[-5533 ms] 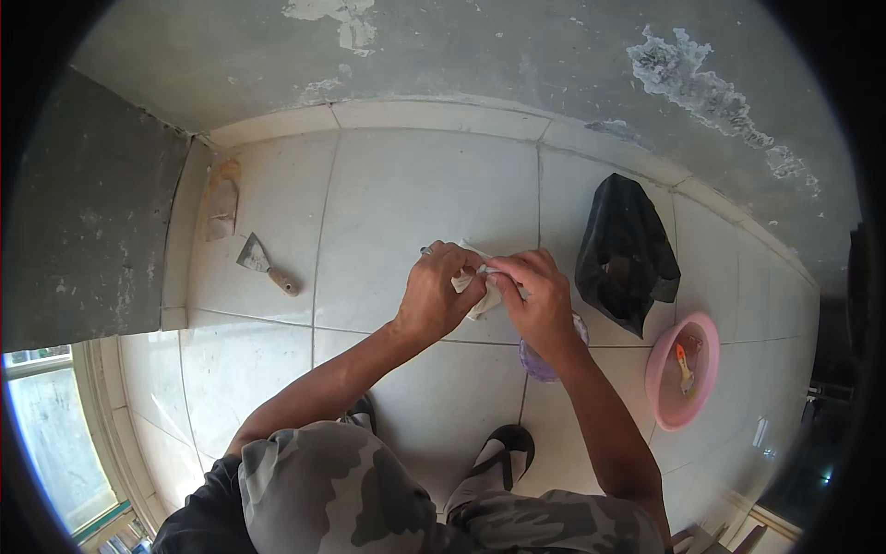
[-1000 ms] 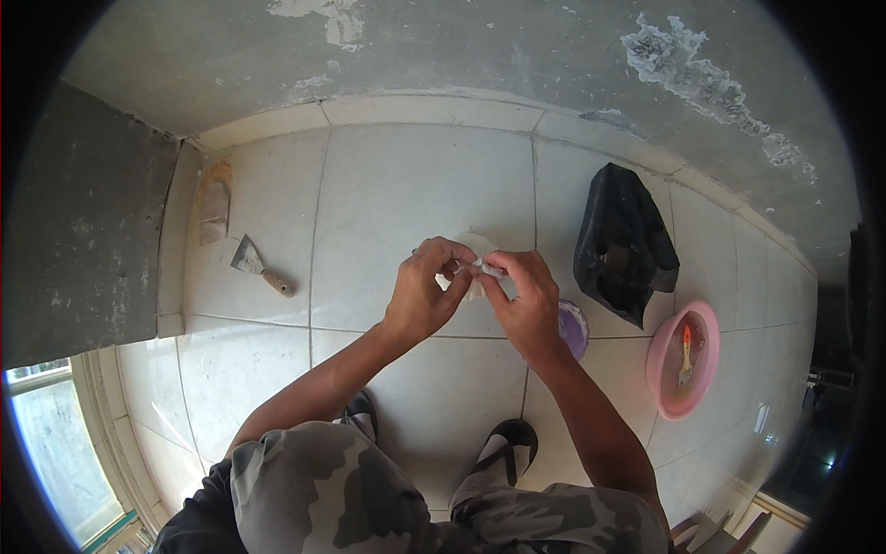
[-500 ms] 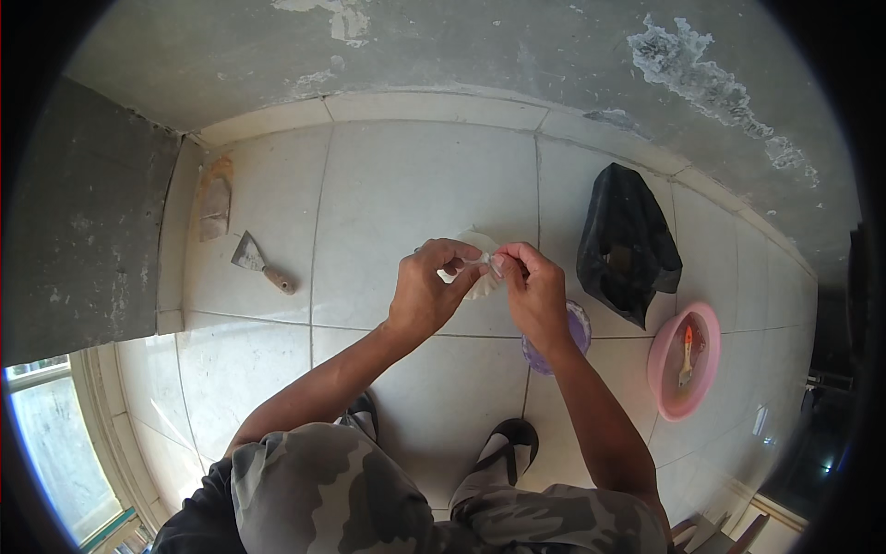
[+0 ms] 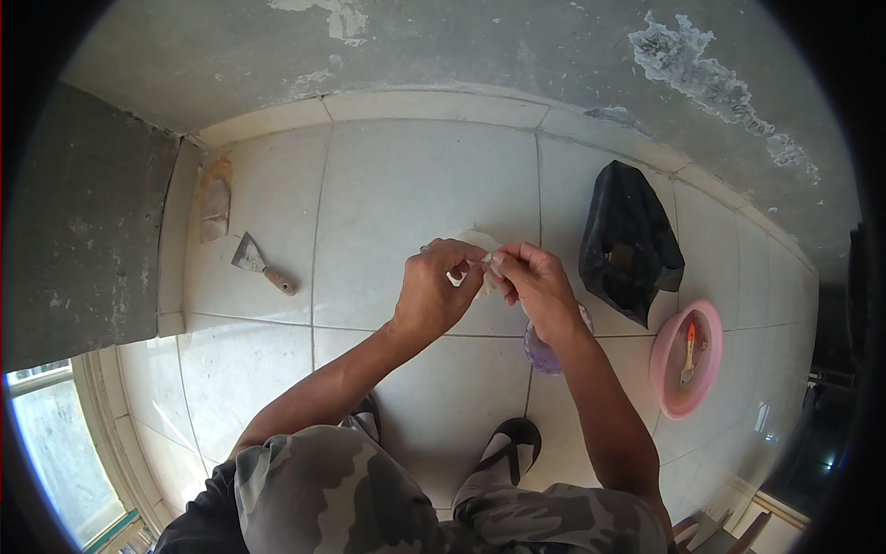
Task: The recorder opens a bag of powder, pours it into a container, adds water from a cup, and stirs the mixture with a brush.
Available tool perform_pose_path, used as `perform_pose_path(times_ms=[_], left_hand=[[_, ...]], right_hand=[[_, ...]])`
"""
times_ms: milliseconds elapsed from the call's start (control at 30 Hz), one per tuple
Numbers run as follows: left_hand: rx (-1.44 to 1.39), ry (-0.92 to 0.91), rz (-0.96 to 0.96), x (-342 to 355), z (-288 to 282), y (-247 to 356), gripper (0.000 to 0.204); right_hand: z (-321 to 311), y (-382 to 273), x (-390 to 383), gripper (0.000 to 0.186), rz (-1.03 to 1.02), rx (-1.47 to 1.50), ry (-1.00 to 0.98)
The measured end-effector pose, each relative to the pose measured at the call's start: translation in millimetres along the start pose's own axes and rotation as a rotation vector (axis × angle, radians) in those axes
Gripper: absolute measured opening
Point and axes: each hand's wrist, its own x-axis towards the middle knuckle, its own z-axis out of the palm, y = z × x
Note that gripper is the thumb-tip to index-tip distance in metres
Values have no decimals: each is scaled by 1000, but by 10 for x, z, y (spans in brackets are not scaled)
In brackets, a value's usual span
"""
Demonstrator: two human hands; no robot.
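Observation:
My left hand (image 4: 432,288) and my right hand (image 4: 546,294) meet near the middle of the view, each closed in a pinch. Between their fingertips is the gathered, whitish neck of what looks like a plastic bag (image 4: 478,238). Its pale, rounded body shows behind and below the fingers; my hands cover much of it. Whether the neck is knotted is too small to tell. Partly hidden by my right wrist, a round purple-rimmed thing (image 4: 542,356) sits on the floor.
A scraper (image 4: 263,265) lies on the tiles at the left, near a flat brownish piece (image 4: 215,210) by the wall. To the right are a black plastic bag (image 4: 630,222) and a pink basin (image 4: 660,369) holding a paintbrush (image 4: 688,353). Walls (image 4: 443,55) border the floor.
My right hand has turned slightly, its lower fingers now more spread below the pinch. Both hands remain at the neck of the pale bag. The rest looks the same.

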Motion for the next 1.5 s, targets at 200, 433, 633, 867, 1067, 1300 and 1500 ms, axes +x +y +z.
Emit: perform_pose_path(times_ms=[200,433,633,867,1067,1300,1500], left_hand=[[-207,-110,-487,82,-78,111,21],[-201,-165,-553,131,-132,115,20],[-214,-150,-533,80,-98,117,19],[-308,-47,-284,-44,13,-26,18],[-217,24,-93,-28,39,9,18],[-77,16,41,-18,17,-52,14],[-72,-183,-116,151,-167,10,13]], right_hand=[[77,-22,-167,29,-768,-769,177],[-16,80,-33,31,-1035,-1035,217],[-57,86,-35,20,-1155,-1210,233],[89,199,-34,8,-865,-875,277],[139,19,-88,12,-498,-625,213],[70,-30,-23,19,91,-63,24],[22,59,53,10,-724,-578,120]])
